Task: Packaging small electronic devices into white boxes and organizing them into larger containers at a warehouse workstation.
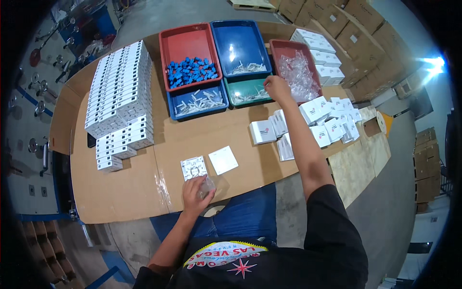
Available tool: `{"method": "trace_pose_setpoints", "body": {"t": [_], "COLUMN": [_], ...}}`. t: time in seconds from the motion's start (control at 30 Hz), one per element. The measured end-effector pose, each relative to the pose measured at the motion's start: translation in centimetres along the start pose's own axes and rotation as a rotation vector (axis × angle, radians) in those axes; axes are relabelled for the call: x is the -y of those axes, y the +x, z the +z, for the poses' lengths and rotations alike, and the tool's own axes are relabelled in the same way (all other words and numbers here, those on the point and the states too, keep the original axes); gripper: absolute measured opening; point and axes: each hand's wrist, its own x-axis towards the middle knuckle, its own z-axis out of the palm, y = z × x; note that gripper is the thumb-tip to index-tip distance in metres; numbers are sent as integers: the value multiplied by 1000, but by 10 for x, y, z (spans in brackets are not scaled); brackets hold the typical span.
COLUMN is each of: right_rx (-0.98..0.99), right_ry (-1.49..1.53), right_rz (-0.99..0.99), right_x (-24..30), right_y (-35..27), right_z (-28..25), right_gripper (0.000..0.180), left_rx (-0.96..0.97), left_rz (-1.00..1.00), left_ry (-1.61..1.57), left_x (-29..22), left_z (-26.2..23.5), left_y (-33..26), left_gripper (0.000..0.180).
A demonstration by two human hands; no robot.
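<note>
Many white cardboard boxes stacked at far left on the brown cardboard-covered tabletop. Next, left hand, fingers closed around a clear plastic piece, at the near edge of a patterned white square plate; beside that, a plain white square plate. Farther right, right hand over the right end of a shallow green plastic tray, fingers bunched, any grip impossible to tell.

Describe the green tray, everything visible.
The green tray is shallow, open-topped and plastic-looking, with a raised rim, sitting upright on brown cardboard. Slim white pieces lie loose toward its right side. A larger blue tray is just beyond it, a smaller blue tray to its left. The right hand covers its far right part; contact is unclear.
</note>
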Motion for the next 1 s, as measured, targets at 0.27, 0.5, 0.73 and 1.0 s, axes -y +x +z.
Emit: {"method": "trace_pose_setpoints", "body": {"t": [0.27,0.5,0.73,1.0], "right_rx": [170,191,143,451], "right_ry": [-155,-187,-174,-169], "right_rz": [177,292,335,156], "right_x": [-15,-2,-6,-28], "right_y": [31,26,32,50], "right_z": [68,58,63,60], "right_gripper": [20,28,32,34], "left_rx": [11,28,27,9], "left_rz": [-29,-57,-37,-50], "left_ry": [31,40,49,42], "left_x": [0,2,0,2], "left_z": [4,4,3,3], "left_y": [0,-2,3,0], "left_gripper": [53,52,51,51]}}
